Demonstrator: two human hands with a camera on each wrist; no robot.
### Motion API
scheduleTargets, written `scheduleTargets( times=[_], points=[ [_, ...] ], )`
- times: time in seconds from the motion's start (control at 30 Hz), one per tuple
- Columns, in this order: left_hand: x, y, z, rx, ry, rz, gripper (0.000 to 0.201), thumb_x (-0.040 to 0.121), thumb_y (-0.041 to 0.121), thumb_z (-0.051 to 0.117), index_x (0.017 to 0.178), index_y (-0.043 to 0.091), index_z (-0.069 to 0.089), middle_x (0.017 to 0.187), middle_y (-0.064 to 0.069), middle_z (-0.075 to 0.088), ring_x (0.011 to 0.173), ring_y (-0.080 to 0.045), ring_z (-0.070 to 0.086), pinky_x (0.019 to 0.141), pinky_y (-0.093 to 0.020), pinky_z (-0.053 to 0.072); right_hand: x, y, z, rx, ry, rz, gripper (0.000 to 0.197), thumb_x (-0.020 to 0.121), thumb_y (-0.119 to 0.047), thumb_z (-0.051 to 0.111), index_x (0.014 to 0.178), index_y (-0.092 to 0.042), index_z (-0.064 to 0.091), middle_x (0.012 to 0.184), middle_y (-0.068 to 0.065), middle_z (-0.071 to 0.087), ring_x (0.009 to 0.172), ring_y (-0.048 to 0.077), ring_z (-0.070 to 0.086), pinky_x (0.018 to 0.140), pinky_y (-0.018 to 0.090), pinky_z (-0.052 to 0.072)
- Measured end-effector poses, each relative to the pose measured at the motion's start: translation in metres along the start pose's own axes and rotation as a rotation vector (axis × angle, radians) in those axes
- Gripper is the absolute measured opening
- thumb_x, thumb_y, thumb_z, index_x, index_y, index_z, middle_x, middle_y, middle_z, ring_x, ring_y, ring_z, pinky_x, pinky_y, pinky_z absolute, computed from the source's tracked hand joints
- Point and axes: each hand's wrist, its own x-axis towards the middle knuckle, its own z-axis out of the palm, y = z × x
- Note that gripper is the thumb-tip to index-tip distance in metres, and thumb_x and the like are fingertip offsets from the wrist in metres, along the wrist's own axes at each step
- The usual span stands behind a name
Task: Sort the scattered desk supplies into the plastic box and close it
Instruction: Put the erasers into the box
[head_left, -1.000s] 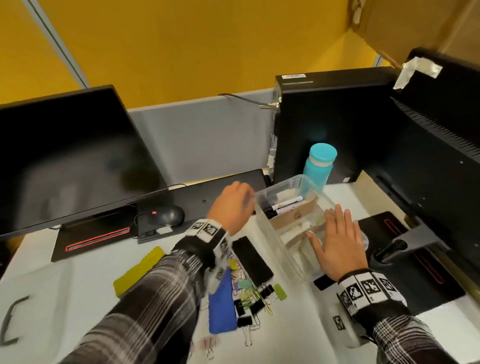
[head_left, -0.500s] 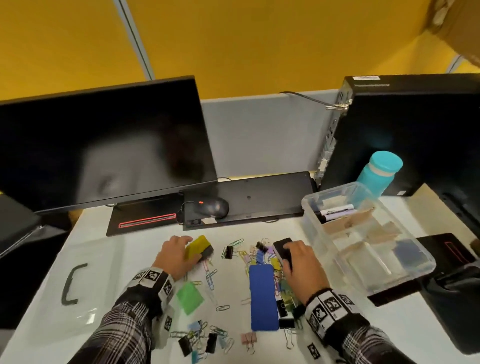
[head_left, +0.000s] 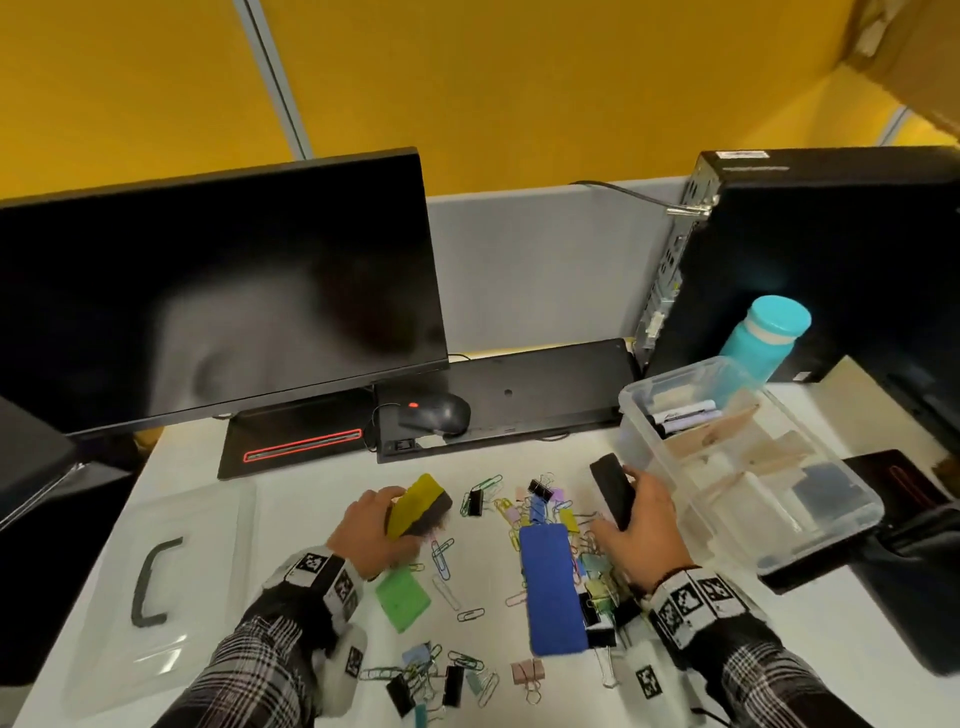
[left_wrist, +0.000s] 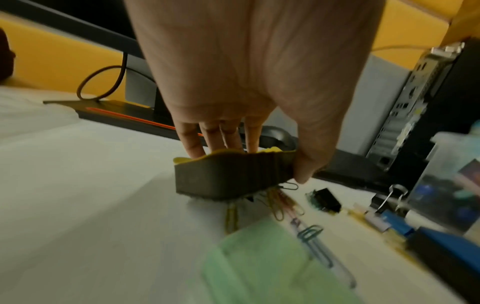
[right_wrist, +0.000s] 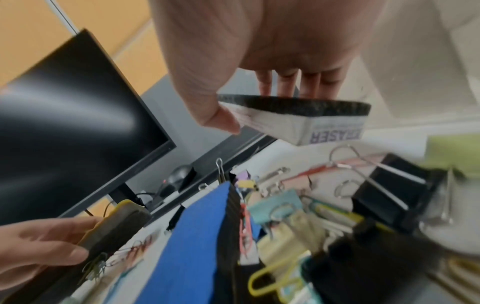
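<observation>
My left hand (head_left: 374, 530) grips a yellow-backed board eraser (head_left: 418, 504) lifted just off the desk; several paper clips cling to its dark felt (left_wrist: 231, 174). My right hand (head_left: 636, 525) holds a black-felt white eraser (head_left: 613, 488), its label showing in the right wrist view (right_wrist: 298, 119). The clear plastic box (head_left: 810, 540) stands open at the right with markers and card dividers inside. Its lid (head_left: 156, 587) lies flat at the left. A blue eraser (head_left: 550, 587) lies between my hands among scattered paper clips and binder clips (head_left: 530, 499).
A monitor (head_left: 218, 291) stands behind the left side, with a mouse (head_left: 434, 413) on a black keyboard (head_left: 519, 395). A computer tower (head_left: 831, 249) and a teal bottle (head_left: 769, 332) stand behind the box. A green sticky pad (head_left: 402, 597) lies near my left wrist.
Both hands left the box, came down to the scattered supplies and each took an eraser; both erasers are now raised off the desk. My view swung left.
</observation>
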Motion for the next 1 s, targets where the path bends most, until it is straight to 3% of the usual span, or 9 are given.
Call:
scheduleTargets(
  times=[0.23, 0.37, 0.47, 0.53, 0.6, 0.67, 0.8, 0.93, 1.0],
  points=[
    [-0.014, 0.022, -0.018, -0.487, -0.116, 0.086, 0.066, 0.052, 0.055, 0.054, 0.11, 0.026, 0.056, 0.103, -0.006, 0.063, 0.087, -0.018, 0.06, 0.079, -0.029, 0.047, -0.012, 0.0, -0.012, 0.044, -0.055, 0.008, 0.07, 0.075, -0.023, 0.069, 0.136, -0.017, 0.034, 0.122, 0.007, 0.043, 0.112, 0.027, 0.047, 0.098, 0.045, 0.043],
    [-0.018, 0.034, -0.022, -0.8, -0.218, -0.046, 0.033, 0.079, 0.029, 0.051, 0.104, 0.008, 0.056, 0.091, -0.014, 0.061, 0.077, -0.025, 0.058, 0.069, -0.032, 0.049, -0.02, -0.01, -0.011, 0.099, -0.149, -0.012, 0.056, 0.081, -0.016, 0.067, 0.128, -0.015, 0.037, 0.114, 0.005, 0.039, 0.099, 0.019, 0.049, 0.082, 0.026, 0.043],
    [-0.018, 0.037, -0.019, -0.949, -0.219, -0.106, 0.029, 0.066, 0.025, 0.052, 0.091, 0.011, 0.058, 0.076, -0.011, 0.065, 0.066, -0.023, 0.061, 0.062, -0.03, 0.051, -0.026, -0.017, -0.008, 0.152, -0.221, -0.042, 0.046, 0.082, -0.01, 0.064, 0.115, -0.021, 0.035, 0.113, 0.005, 0.039, 0.087, 0.01, 0.049, 0.065, 0.013, 0.039],
    [-0.016, 0.037, -0.016, -1.012, -0.206, -0.112, 0.021, 0.071, 0.022, 0.051, 0.087, 0.01, 0.057, 0.069, -0.009, 0.066, 0.061, -0.022, 0.062, 0.062, -0.03, 0.052, -0.029, -0.022, -0.005, 0.189, -0.247, -0.065, 0.044, 0.081, -0.01, 0.063, 0.113, -0.022, 0.036, 0.111, 0.006, 0.041, 0.087, 0.01, 0.051, 0.064, 0.017, 0.043],
    [-0.018, 0.039, -0.016, -1.055, -0.2, -0.108, 0.014, 0.081, 0.016, 0.047, 0.089, 0.007, 0.056, 0.073, -0.011, 0.065, 0.067, -0.025, 0.06, 0.067, -0.033, 0.05, -0.032, -0.026, -0.001, 0.198, -0.293, -0.079, 0.043, 0.079, -0.016, 0.064, 0.112, -0.023, 0.038, 0.107, 0.001, 0.041, 0.087, 0.015, 0.054, 0.067, 0.025, 0.051],
    [-0.02, 0.042, -0.017, -1.088, -0.197, -0.098, 0.025, 0.069, 0.016, 0.052, 0.091, 0.006, 0.057, 0.078, -0.013, 0.064, 0.074, -0.026, 0.058, 0.072, -0.036, 0.049, -0.035, -0.031, 0.002, 0.155, -0.335, -0.117, 0.041, 0.075, -0.022, 0.065, 0.108, -0.023, 0.04, 0.101, -0.003, 0.04, 0.082, 0.017, 0.056, 0.069, 0.033, 0.054],
    [-0.02, 0.043, -0.016, -1.094, -0.223, -0.056, 0.04, 0.059, 0.018, 0.047, 0.096, 0.006, 0.055, 0.088, -0.016, 0.06, 0.077, -0.027, 0.057, 0.073, -0.037, 0.049, -0.043, -0.052, 0.005, -0.025, -0.399, -0.377, 0.042, 0.071, -0.032, 0.067, 0.099, -0.03, 0.037, 0.096, -0.01, 0.036, 0.079, 0.006, 0.048, 0.063, 0.019, 0.042],
    [-0.019, 0.045, -0.009, -1.121, -0.249, -0.066, 0.038, 0.058, 0.018, 0.047, 0.093, 0.005, 0.056, 0.074, -0.01, 0.066, 0.065, -0.021, 0.061, 0.066, -0.032, 0.05, -0.051, -0.084, 0.022, -0.233, -0.445, -0.754, 0.047, 0.071, -0.039, 0.063, 0.112, -0.029, 0.042, 0.126, -0.009, 0.04, 0.111, 0.008, 0.044, 0.092, 0.025, 0.044],
    [-0.021, 0.052, -0.007, -1.161, -0.272, -0.058, 0.031, 0.058, 0.017, 0.049, 0.086, 0.006, 0.058, 0.065, -0.006, 0.067, 0.059, -0.015, 0.062, 0.062, -0.027, 0.051, -0.052, -0.096, 0.037, -0.26, -0.439, -0.858, 0.049, 0.074, -0.038, 0.061, 0.118, -0.024, 0.043, 0.144, -0.004, 0.031, 0.129, 0.013, 0.034, 0.107, 0.029, 0.032]
  ],
)
